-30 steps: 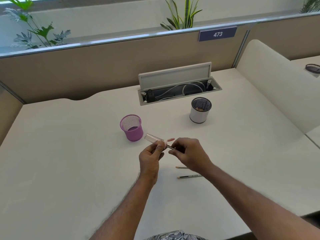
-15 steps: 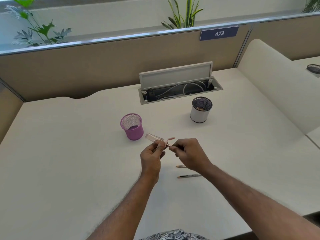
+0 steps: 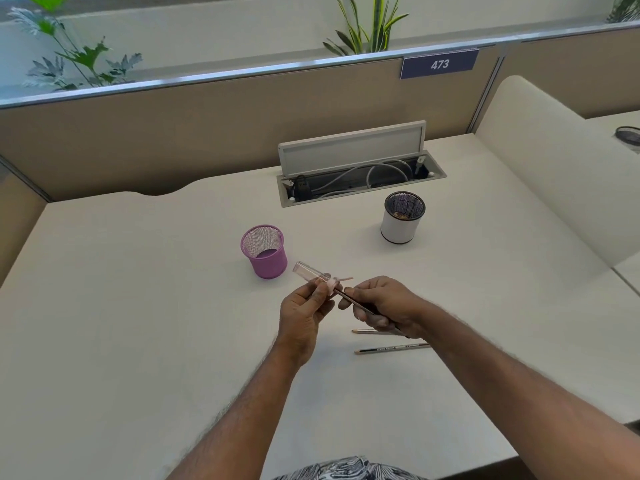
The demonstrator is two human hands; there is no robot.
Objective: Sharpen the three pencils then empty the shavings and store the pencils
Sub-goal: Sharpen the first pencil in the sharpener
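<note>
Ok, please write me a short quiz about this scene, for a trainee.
1. True or false: the left hand holds the sharpener.
2. How many pencils lie on the desk?
3. Which cup stands nearer the left hand? A: purple cup. B: white cup.
Key: 1 true; 2 two; 3 A.
</note>
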